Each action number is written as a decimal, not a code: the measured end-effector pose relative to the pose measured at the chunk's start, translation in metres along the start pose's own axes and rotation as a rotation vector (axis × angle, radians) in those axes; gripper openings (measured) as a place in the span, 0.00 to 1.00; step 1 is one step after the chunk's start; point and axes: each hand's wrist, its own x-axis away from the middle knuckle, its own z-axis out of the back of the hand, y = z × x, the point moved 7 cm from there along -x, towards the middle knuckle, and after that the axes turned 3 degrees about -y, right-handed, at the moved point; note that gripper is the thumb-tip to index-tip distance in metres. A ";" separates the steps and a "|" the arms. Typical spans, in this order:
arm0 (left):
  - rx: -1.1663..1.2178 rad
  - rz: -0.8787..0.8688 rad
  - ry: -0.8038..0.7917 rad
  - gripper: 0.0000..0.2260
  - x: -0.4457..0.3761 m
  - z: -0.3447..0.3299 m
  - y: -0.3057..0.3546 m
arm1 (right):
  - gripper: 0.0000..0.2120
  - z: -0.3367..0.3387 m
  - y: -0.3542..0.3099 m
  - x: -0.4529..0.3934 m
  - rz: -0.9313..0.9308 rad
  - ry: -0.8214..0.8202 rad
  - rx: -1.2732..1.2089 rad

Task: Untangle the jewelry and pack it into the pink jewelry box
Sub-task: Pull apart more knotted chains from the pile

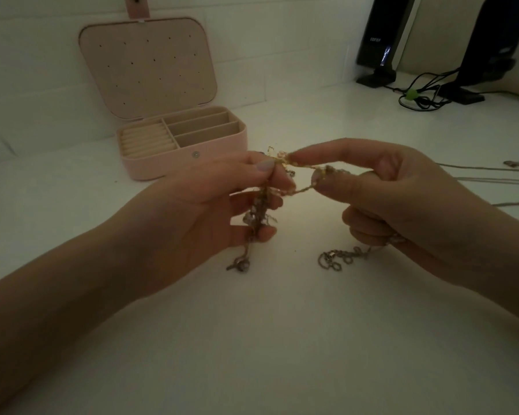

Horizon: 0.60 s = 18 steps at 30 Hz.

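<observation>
Behind both hands: open jewelry box [168, 163], speakers [381, 40].

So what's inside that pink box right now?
The open pink jewelry box shows beige ring rolls and three empty long slots. No jewelry shows inside; the front wall hides the nearest strip of its floor.
</observation>
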 end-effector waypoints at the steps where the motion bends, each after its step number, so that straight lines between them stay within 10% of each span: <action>1: -0.022 -0.009 0.026 0.06 0.001 0.002 0.002 | 0.15 -0.002 0.000 0.000 0.001 -0.013 -0.008; 18: -0.170 -0.168 0.122 0.06 0.004 0.005 0.018 | 0.07 -0.015 0.006 0.001 -0.036 -0.235 0.014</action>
